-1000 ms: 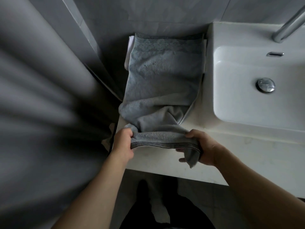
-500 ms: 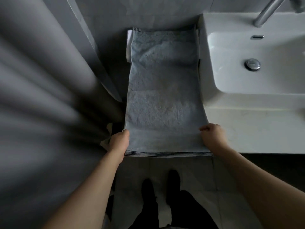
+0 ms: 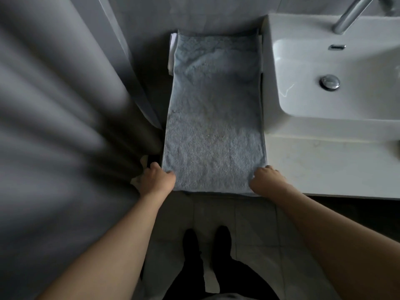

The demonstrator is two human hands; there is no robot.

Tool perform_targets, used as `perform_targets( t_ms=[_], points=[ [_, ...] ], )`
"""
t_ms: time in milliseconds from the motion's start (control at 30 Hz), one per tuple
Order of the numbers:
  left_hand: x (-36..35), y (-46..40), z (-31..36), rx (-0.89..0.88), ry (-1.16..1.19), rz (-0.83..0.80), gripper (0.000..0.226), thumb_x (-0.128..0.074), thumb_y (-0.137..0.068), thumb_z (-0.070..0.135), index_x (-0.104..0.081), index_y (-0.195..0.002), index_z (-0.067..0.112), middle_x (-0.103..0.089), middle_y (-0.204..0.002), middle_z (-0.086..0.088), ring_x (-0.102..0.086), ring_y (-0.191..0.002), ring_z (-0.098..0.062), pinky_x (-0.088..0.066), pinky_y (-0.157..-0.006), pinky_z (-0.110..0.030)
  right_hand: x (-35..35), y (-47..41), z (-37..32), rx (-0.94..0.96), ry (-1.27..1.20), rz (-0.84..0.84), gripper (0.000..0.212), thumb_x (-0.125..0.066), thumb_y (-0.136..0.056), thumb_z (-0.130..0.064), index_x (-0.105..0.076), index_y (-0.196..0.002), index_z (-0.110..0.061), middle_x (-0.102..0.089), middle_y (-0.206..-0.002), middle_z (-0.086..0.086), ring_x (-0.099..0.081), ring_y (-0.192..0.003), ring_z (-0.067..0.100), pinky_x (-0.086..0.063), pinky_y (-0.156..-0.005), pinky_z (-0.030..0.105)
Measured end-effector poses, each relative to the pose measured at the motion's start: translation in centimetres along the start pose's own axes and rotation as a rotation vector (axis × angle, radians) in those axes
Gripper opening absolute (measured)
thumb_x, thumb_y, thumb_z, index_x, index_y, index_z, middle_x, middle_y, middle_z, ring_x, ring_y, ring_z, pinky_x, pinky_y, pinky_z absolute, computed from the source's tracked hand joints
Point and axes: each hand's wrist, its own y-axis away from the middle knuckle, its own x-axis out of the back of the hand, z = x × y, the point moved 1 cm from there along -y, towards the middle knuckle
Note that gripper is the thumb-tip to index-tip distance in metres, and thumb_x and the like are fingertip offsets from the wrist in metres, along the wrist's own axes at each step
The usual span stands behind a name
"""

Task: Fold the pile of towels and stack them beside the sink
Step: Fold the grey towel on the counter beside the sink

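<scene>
Pinching 1 grey towel (image 3: 213, 118) at its near corners: left hand (image 3: 156, 180), right hand (image 3: 265, 180), fingertips hidden underneath. At upper right, 1 sink (image 3: 303, 68), faucet (image 3: 351, 13) cut off.

You have no writing, label, brand or number to read anywhere in this view.

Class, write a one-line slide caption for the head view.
Both hands, left and right, grip the near corners of a grey towel beside the sink.
</scene>
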Motion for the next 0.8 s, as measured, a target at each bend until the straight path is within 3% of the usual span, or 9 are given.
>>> perform_targets(
  t_ms=[200,433,667,800],
  points=[
    [3.3,-1.4,6.5,-0.283,-0.125,0.08,0.048,-0.046,-0.096,0.04,-0.042,-0.137,0.015,-0.044,-0.14,-0.012,-0.044,-0.126,-0.033,-0.041,-0.103,-0.047,6.6,-2.8,-2.5,0.201,-0.118,0.144,0.049,-0.049,-0.091,-0.023,-0.045,-0.138,-0.011,-0.043,-0.139,0.015,-0.045,-0.125,0.033,-0.041,-0.104,0.041],
    [7.7,-9.0,15.9,-0.652,-0.207,0.245,0.047,-0.044,-0.099,0.035,-0.043,-0.139,0.012,-0.044,-0.143,-0.011,-0.042,-0.131,-0.029,-0.032,-0.11,-0.041,17.7,-11.0,-6.6,0.285,-0.238,0.384,0.051,-0.046,-0.09,-0.018,-0.038,-0.14,-0.01,-0.039,-0.142,0.016,-0.04,-0.13,0.036,-0.035,-0.105,0.043],
    [8.2,-21.6,27.0,-0.822,-0.329,0.277,0.055,-0.037,-0.101,0.039,-0.031,-0.15,0.017,-0.026,-0.159,-0.008,-0.022,-0.146,-0.03,-0.016,-0.12,-0.048,23.9,-23.0,-10.0,0.293,-0.212,0.566,0.058,-0.046,-0.092,-0.028,-0.03,-0.146,-0.017,-0.033,-0.15,0.011,-0.031,-0.137,0.033,-0.023,-0.112,0.042],
    [6.4,-27.2,32.2,-0.823,-0.303,0.261,0.058,-0.03,-0.102,0.045,-0.022,-0.156,0.023,-0.015,-0.164,-0.005,-0.008,-0.151,-0.03,0.0,-0.121,-0.056,25.7,-30.6,-10.1,0.267,-0.074,0.663,0.06,-0.037,-0.096,-0.049,-0.022,-0.151,-0.031,-0.025,-0.156,0.008,-0.021,-0.143,0.03,-0.012,-0.118,0.047]
  ],
)
